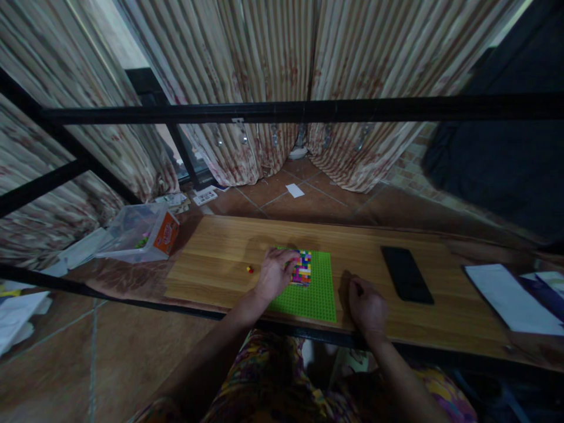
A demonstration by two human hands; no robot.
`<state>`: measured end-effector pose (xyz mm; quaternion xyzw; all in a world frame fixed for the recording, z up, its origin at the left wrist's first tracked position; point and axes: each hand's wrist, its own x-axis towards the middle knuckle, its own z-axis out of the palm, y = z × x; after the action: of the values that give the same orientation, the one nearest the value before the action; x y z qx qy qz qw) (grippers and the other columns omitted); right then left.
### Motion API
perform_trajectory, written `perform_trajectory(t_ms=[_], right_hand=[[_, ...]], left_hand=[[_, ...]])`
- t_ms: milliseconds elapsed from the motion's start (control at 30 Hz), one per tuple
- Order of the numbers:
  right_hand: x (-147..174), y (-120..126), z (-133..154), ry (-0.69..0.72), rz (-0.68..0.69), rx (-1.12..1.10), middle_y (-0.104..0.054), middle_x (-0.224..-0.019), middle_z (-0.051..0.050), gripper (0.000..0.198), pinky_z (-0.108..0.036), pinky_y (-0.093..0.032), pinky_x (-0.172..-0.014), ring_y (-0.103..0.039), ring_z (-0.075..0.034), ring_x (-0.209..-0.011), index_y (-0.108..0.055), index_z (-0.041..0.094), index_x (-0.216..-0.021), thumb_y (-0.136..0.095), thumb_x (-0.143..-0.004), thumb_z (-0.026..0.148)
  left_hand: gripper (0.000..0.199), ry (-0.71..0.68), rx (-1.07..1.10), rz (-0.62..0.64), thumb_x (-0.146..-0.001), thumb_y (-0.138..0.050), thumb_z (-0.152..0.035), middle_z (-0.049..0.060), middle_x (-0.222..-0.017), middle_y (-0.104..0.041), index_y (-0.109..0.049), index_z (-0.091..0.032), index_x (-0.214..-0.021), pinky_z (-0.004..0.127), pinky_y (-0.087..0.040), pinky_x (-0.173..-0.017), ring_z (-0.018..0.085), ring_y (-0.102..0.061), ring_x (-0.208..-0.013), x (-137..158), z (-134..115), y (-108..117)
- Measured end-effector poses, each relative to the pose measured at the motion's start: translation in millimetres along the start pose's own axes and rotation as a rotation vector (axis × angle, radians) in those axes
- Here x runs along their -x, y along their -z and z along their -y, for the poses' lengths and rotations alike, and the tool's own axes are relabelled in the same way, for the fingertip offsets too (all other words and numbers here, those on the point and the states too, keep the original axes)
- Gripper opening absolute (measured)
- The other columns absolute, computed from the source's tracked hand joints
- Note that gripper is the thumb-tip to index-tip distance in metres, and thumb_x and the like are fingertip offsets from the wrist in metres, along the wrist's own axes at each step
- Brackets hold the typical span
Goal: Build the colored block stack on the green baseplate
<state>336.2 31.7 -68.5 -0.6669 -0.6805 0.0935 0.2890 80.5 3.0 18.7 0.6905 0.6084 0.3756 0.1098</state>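
Observation:
A green studded baseplate [324, 294] lies on the wooden board in front of me. On it stands a compact block of small multicoloured toy bricks [303, 271]. My left hand [275, 275] reaches over the left side of this block, its fingers closed in a pinch against the bricks. Anything between those fingertips is hidden. To the right of the baseplate, my right hand [368, 308] rests on the board in a loose fist, with nothing visible in it. A tiny red and yellow brick piece [249, 269] lies left of my left hand.
A black phone or tablet [408, 275] lies on the wooden board [211, 258] at right. White papers [511, 296] are at the far right. A clear plastic bin [138, 232] with an orange label stands at left. A black metal bar [282, 111] crosses before the curtains.

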Motion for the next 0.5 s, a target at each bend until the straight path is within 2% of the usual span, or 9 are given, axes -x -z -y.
perform_trajectory(t_ms=[100, 267, 500], right_hand=[[0, 1, 1, 0.005, -0.006, 0.008, -0.071, -0.091, -0.012, 0.045, -0.027, -0.036, -0.061, -0.061, -0.019, -0.070, -0.070, 0.014, -0.093, -0.038, -0.088, 0.046], [-1, 1, 1, 0.028, 0.004, -0.004, -0.070, -0.091, -0.013, 0.044, -0.027, -0.037, -0.063, -0.061, -0.019, -0.073, -0.069, 0.014, -0.093, -0.038, -0.088, 0.044], [-1, -1, 0, 0.020, 0.000, 0.008, -0.071, -0.091, -0.013, 0.045, -0.027, -0.037, -0.064, -0.061, -0.019, -0.072, -0.069, 0.013, -0.093, -0.037, -0.089, 0.045]], left_hand=[[0.017, -0.024, -0.089, 0.032, -0.085, -0.058, -0.019, 0.001, -0.090, -0.072, -0.069, -0.026, -0.097, 0.043, -0.035, -0.098, 0.018, -0.061, -0.089, -10, -3, -8], [0.013, -0.038, -0.113, 0.041, -0.087, -0.058, -0.027, -0.001, -0.088, -0.073, -0.070, -0.029, -0.088, 0.047, -0.022, -0.105, 0.019, -0.058, -0.096, -15, -2, -17], [0.016, -0.102, -0.148, 0.019, -0.089, -0.054, -0.028, 0.000, -0.090, -0.072, -0.070, -0.028, -0.087, 0.047, -0.019, -0.107, 0.018, -0.056, -0.098, -11, 0, -18]])
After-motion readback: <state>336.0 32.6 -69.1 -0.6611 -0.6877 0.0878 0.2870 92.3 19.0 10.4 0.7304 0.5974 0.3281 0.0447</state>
